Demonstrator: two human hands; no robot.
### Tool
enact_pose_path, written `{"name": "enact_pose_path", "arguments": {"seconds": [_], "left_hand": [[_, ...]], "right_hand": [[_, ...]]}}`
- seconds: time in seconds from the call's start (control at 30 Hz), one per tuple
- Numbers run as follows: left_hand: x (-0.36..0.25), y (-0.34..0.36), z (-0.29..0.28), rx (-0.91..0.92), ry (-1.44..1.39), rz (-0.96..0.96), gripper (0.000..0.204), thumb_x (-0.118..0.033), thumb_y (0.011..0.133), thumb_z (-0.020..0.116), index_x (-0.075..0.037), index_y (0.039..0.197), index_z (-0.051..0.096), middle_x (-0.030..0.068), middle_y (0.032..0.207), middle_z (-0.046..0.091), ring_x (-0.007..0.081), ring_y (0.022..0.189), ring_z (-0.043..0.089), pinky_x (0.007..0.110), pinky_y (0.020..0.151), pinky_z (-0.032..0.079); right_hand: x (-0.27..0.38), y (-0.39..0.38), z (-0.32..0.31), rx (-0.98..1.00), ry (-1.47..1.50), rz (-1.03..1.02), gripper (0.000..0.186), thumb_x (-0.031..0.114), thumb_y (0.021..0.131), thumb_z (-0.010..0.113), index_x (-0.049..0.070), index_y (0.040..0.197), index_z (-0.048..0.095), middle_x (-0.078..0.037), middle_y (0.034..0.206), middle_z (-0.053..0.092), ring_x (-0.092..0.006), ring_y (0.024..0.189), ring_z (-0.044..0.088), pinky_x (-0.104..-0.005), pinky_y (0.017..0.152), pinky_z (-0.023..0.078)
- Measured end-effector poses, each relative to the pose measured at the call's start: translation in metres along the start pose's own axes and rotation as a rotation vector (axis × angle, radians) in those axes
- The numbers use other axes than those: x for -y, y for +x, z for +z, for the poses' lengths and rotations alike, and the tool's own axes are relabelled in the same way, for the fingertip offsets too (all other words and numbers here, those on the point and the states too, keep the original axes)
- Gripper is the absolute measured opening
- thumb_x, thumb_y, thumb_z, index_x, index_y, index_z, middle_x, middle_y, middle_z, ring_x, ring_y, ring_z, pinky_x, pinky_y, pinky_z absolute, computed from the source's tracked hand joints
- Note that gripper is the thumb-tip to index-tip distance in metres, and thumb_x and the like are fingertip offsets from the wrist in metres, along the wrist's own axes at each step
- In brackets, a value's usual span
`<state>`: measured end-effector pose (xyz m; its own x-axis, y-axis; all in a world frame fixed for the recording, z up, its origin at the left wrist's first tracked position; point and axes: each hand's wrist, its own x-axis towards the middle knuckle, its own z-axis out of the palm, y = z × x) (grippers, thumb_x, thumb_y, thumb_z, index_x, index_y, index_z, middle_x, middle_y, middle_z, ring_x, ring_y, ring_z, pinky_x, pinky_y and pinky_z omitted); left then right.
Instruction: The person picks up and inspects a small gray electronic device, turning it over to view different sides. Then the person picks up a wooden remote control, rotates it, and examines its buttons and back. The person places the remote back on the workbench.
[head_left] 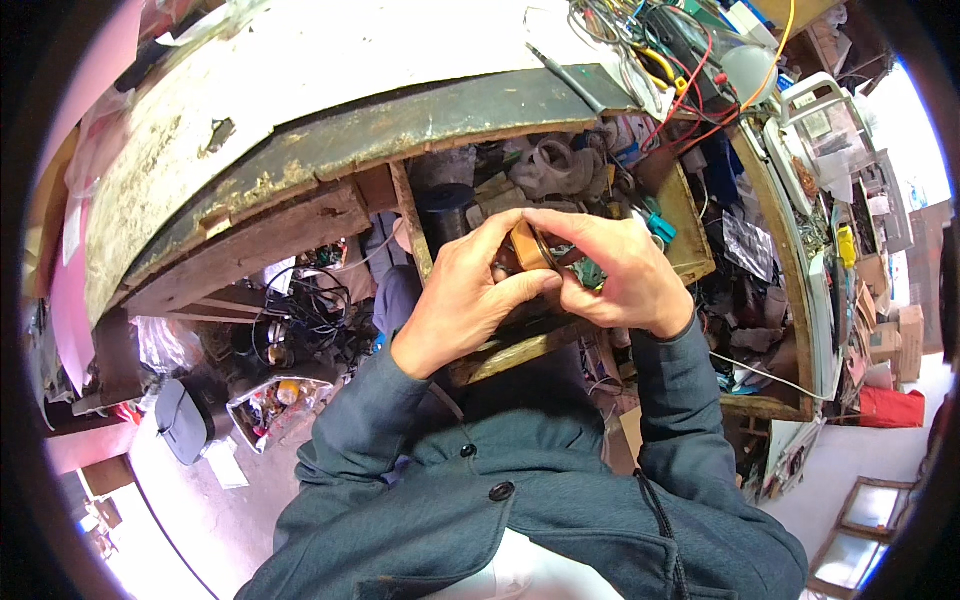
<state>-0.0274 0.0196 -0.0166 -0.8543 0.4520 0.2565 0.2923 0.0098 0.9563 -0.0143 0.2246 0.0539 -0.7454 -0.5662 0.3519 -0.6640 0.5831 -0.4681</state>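
My left hand [471,286] and my right hand [624,276] meet over an open wooden drawer, both closed around a small round amber-brown roll [532,247] with a dark edge, which looks like tape. Fingertips of both hands rest on its top and sides, and part of it is hidden by them. Behind the hands the drawer [690,225] is crammed with plastic scraps, a dark spool [446,200] and a teal plastic piece [660,225].
A worn workbench top [370,50] lies ahead, with a pen-like tool [565,78] and tangled wires [680,105]. Black cables [310,300], a bin of junk [280,405] and a black bag [185,420] are at the left. A cluttered shelf [830,250] runs along the right.
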Motion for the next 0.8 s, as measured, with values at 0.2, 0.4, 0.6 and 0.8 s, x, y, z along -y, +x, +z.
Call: {"name": "enact_pose_path", "arguments": {"seconds": [0.2, 0.4, 0.6, 0.8], "left_hand": [[-0.006, -0.001, -0.002, 0.044, -0.067, -0.125, 0.051, -0.010, 0.087, 0.078, 0.001, 0.132, 0.056, 0.0014, 0.100, 0.066, 0.0062, 0.085, 0.059, 0.024, 0.075, 0.050], [0.005, 0.000, 0.005, -0.056, -0.283, -0.100, 0.051, -0.016, 0.089, 0.079, 0.002, 0.131, 0.057, 0.0018, 0.095, 0.067, 0.0077, 0.079, 0.057, 0.025, 0.070, 0.048], [-0.004, 0.001, 0.004, -0.113, -0.614, -0.086, 0.053, -0.012, 0.100, 0.065, 0.003, 0.144, 0.041, 0.0110, 0.125, 0.061, 0.0181, 0.109, 0.064, 0.033, 0.091, 0.058], [-0.003, -0.001, 0.006, -0.155, -0.610, -0.102, 0.052, -0.022, 0.101, 0.065, 0.000, 0.143, 0.045, 0.0105, 0.120, 0.065, 0.0209, 0.101, 0.069, 0.036, 0.086, 0.062]], "right_hand": [[0.004, 0.000, 0.005, -0.009, -0.051, -0.021, 0.066, 0.000, 0.073, 0.067, 0.002, 0.137, 0.053, -0.022, 0.100, 0.068, -0.0380, 0.086, 0.070, -0.0421, 0.074, 0.058], [0.003, 0.000, 0.003, -0.030, -0.059, 0.006, 0.059, 0.001, 0.078, 0.067, 0.000, 0.136, 0.055, -0.023, 0.103, 0.069, -0.0392, 0.089, 0.070, -0.0416, 0.077, 0.059], [-0.014, -0.009, -0.014, -0.003, 0.317, 0.217, 0.048, 0.013, 0.085, 0.070, -0.001, 0.130, 0.061, -0.018, 0.104, 0.075, -0.0267, 0.097, 0.075, -0.0347, 0.087, 0.058], [-0.007, -0.007, -0.024, 0.102, 0.324, 0.254, 0.050, 0.010, 0.083, 0.069, 0.000, 0.132, 0.062, -0.019, 0.107, 0.075, -0.0255, 0.098, 0.074, -0.0357, 0.088, 0.058]]}}
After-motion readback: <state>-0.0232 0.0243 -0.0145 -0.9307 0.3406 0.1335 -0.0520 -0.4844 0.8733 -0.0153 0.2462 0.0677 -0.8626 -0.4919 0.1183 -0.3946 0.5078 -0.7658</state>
